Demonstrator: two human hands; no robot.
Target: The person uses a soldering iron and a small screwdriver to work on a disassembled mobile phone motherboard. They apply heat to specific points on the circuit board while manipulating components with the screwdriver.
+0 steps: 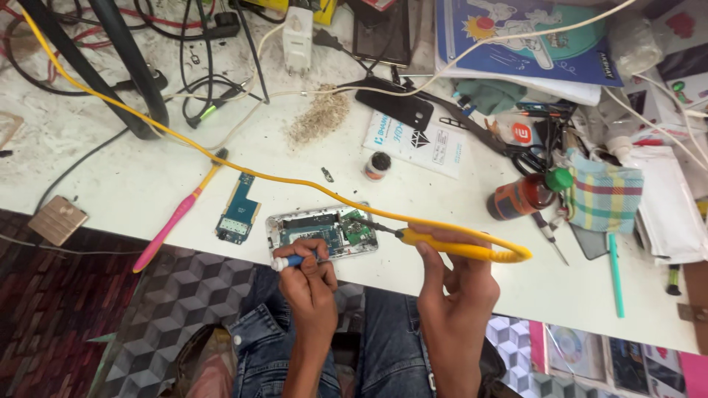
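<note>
White workbench (133,184), scuffed and crowded, is seen from above; the opened phone (322,231) lies at its near edge, back cover off, boards exposed. Left hand (310,284) is closed around a small blue-and-white tool (289,261) at the phone's near-left corner. Right hand (453,284), right of the phone, is wrapped tightly around a yellow soldering iron (450,245), tip resting on the green board at the phone's upper right. Disassembly appears done; a separate small circuit board (238,210) lies left of the phone, so board work is judged under way and reassembly outstanding. Open room exists left of the phone beyond a pink toothbrush (173,221); right of it, a brown bottle (527,193) and a checked cloth (605,193) crowd in. Yellow cord (147,121) crosses behind the phone.
</note>
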